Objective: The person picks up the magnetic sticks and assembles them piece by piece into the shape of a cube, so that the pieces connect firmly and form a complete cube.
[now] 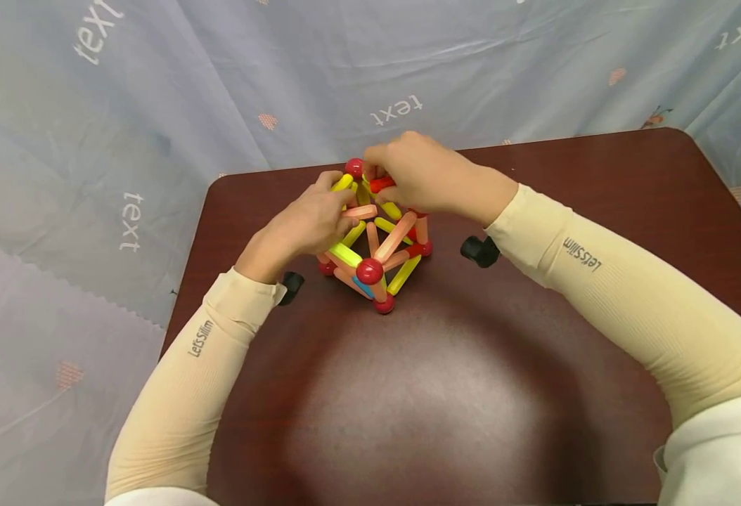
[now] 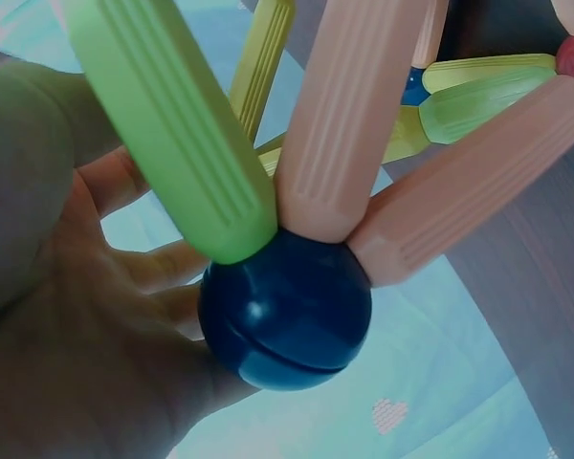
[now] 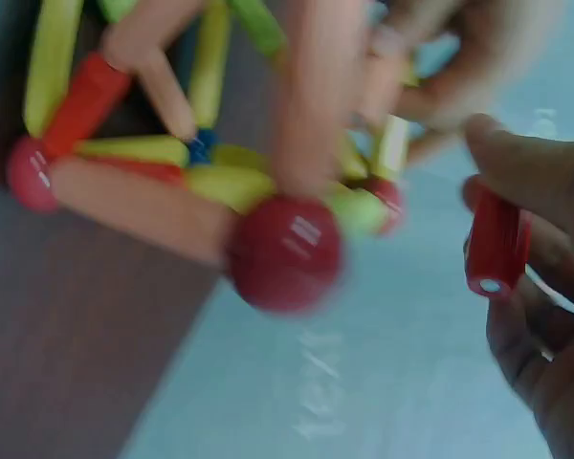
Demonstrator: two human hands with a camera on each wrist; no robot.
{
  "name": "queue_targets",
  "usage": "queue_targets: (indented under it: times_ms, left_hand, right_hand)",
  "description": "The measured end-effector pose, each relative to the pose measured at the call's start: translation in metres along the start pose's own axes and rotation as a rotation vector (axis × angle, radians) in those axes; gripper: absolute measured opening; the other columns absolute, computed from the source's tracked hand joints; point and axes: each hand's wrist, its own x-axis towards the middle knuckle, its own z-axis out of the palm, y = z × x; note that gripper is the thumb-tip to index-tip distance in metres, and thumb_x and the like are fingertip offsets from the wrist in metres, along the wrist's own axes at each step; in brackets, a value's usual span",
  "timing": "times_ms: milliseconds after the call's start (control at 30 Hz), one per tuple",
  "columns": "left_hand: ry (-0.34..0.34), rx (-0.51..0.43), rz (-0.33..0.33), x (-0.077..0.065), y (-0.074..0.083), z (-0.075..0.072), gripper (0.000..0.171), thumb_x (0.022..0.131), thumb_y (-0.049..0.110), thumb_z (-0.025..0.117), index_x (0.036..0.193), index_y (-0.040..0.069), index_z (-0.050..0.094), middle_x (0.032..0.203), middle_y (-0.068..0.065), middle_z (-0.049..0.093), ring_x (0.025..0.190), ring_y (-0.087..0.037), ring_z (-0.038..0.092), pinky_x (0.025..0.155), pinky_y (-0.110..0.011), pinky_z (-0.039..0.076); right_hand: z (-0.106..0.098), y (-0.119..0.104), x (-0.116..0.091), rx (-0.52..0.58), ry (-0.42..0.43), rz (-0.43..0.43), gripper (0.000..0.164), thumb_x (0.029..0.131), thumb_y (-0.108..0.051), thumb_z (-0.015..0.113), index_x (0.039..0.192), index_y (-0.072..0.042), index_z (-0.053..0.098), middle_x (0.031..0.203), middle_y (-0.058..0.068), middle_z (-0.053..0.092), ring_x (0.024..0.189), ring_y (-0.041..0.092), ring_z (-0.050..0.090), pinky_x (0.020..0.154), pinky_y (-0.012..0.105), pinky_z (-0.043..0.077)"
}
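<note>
A frame of magnetic sticks and balls (image 1: 402,235) stands on the table, with yellow, green, orange and red sticks and red balls at its corners. My left hand (image 1: 316,214) grips its upper left side, fingers curled over the sticks beside an orange stick (image 1: 360,211). Close to that hand, a dark blue ball (image 2: 287,306) joins a green stick (image 2: 177,124) and two orange ones. Above the far side of the frame, my right hand (image 1: 430,172) pinches a loose red magnetic stick (image 3: 497,244), its silver end exposed. Near it is a red corner ball (image 1: 354,168).
The brown table (image 1: 446,393) extends around the frame. A patterned grey-blue cloth (image 1: 358,77) hangs behind its far edge. Black wrist cameras show under both wrists, the right one (image 1: 480,251) close beside the frame.
</note>
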Motion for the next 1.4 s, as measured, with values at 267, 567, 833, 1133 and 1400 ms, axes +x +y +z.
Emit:
queue_targets:
  times_ms: [267, 567, 833, 1133, 1400]
  left_hand:
    - [0.004, -0.031, 0.014, -0.001, 0.004, 0.001, 0.017, 0.103, 0.017, 0.055, 0.11, 0.002, 0.06, 0.161, -0.026, 0.025, 0.13, -0.04, 0.051, 0.096, -0.044, 0.05]
    - [-0.014, -0.031, -0.007, -0.003, 0.002, 0.001, 0.021, 0.103, 0.016, 0.054, 0.117, 0.001, 0.062, 0.163, -0.025, 0.02, 0.135, -0.042, 0.047, 0.106, -0.048, 0.048]
    - [-0.014, -0.025, 0.001, -0.005, 0.0, 0.0, 0.024, 0.104, 0.021, 0.056, 0.116, 0.001, 0.061, 0.161, -0.025, 0.023, 0.139, -0.044, 0.043, 0.108, -0.048, 0.047]
    - [-0.006, -0.057, 0.001, -0.007, -0.001, -0.003, 0.023, 0.104, 0.021, 0.057, 0.114, 0.001, 0.061, 0.162, -0.025, 0.023, 0.14, -0.04, 0.042, 0.107, -0.046, 0.047]
    - [0.026, -0.069, -0.016, -0.008, -0.002, 0.0, 0.031, 0.103, 0.033, 0.059, 0.108, 0.003, 0.064, 0.161, -0.023, 0.028, 0.144, -0.038, 0.039, 0.106, -0.045, 0.048]
  right_hand:
    - [0.034, 0.007, 0.002, 0.062, 0.005, 0.045, 0.022, 0.092, -0.021, 0.077, 0.105, -0.009, 0.064, 0.09, 0.005, 0.067, 0.08, 0.022, 0.061, 0.072, 0.03, 0.052]
    - [0.038, -0.005, 0.004, -0.028, -0.056, 0.083, 0.013, 0.094, -0.012, 0.072, 0.102, -0.007, 0.062, 0.089, 0.007, 0.063, 0.079, 0.022, 0.061, 0.061, 0.029, 0.053]
    - [0.038, -0.011, 0.003, -0.035, -0.036, 0.088, 0.011, 0.093, -0.007, 0.071, 0.101, -0.005, 0.065, 0.088, 0.008, 0.063, 0.079, 0.023, 0.059, 0.064, 0.03, 0.052]
    - [0.036, -0.011, 0.007, -0.049, -0.069, 0.117, 0.009, 0.093, -0.006, 0.07, 0.097, -0.006, 0.063, 0.09, 0.009, 0.063, 0.083, 0.024, 0.062, 0.062, 0.031, 0.055]
    - [0.034, -0.011, 0.01, -0.032, -0.123, 0.107, 0.017, 0.088, -0.013, 0.079, 0.1, -0.008, 0.068, 0.091, 0.008, 0.064, 0.083, 0.024, 0.063, 0.064, 0.031, 0.058]
